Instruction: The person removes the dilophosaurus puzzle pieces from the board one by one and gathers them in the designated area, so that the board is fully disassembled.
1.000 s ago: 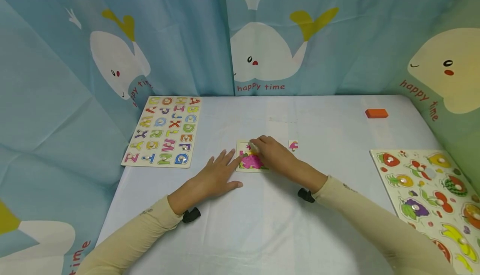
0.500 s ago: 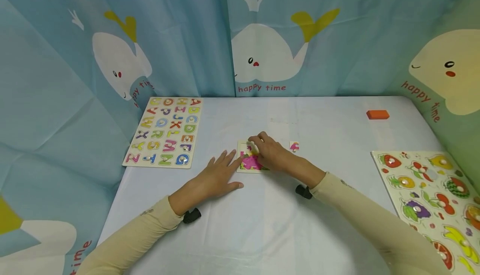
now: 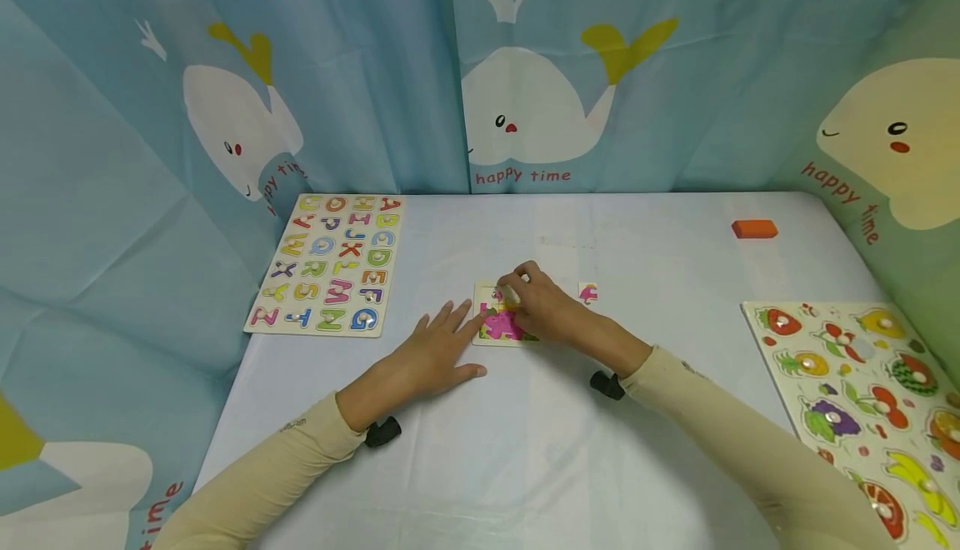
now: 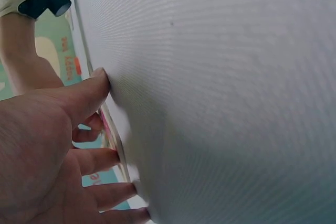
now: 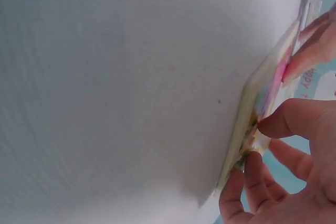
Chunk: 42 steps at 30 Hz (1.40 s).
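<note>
A small square puzzle board (image 3: 502, 343) with a pink animal picture lies on the white table. The left hand (image 3: 429, 356) is spread flat at its left side, the index fingertip touching the board; the left wrist view shows that hand (image 4: 58, 145) with straight fingers. Over the board's upper right, the right hand (image 3: 547, 307) has curled fingers. In the right wrist view the right hand (image 5: 294, 166) pinches a pale puzzle piece (image 5: 262, 142), partly hidden, at the board (image 5: 242, 114). A loose pink-and-white piece (image 3: 588, 292) lies right of the board.
A letter board (image 3: 322, 267) lies at the back left, an orange block (image 3: 754, 229) at the back right. At the right edge is a fruit board (image 3: 817, 367). A blue whale-print curtain (image 3: 420, 75) stands behind the table.
The right hand has shifted slightly up and left over the puzzle board, its fingers more bent. The left hand stays in place beside the board.
</note>
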Each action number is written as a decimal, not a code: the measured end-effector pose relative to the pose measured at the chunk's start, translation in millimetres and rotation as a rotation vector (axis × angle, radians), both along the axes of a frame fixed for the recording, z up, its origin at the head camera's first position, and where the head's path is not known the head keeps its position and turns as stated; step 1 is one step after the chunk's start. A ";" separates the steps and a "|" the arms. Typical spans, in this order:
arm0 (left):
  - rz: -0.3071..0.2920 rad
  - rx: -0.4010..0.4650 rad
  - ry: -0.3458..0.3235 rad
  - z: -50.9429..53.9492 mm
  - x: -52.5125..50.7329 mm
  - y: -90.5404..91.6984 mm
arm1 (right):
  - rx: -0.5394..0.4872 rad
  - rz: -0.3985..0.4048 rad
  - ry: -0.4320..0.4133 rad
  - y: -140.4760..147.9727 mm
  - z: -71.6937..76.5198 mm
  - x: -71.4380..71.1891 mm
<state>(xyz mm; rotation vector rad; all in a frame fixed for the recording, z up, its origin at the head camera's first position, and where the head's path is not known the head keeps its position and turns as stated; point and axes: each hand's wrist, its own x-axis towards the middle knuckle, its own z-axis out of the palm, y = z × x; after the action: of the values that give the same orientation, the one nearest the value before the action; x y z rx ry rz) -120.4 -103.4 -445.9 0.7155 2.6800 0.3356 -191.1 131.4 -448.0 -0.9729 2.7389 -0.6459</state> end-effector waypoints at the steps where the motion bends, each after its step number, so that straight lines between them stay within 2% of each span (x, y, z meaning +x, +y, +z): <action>1: -0.001 -0.001 0.001 0.3 0.1 0.1 | -0.008 -0.004 -0.006 0.4 0.3 0.1; 4: -0.002 0.002 0.003 0.2 0.3 0.4 | -0.022 -0.011 -0.024 1.8 1.7 0.5; 13: 0.000 0.003 0.005 -1.8 -0.3 0.2 | -0.058 0.001 -0.006 6.1 -0.2 1.7; 23: 0.004 0.009 0.000 -1.3 -0.2 -0.4 | -0.142 0.009 0.056 9.5 -3.1 -0.3; 37: 0.003 0.000 0.001 -1.2 -0.8 -0.4 | -0.158 -0.009 0.072 10.3 1.7 -2.2; 42: 0.002 0.003 -0.002 -2.3 -0.9 -0.7 | -0.148 -0.036 0.018 10.6 4.4 -3.0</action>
<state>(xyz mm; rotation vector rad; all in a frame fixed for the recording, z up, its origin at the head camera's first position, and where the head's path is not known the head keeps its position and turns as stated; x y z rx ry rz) -121.3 -104.0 -448.2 0.7130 2.6788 0.3405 -194.1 142.0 -443.7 -0.9657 2.7624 -0.8609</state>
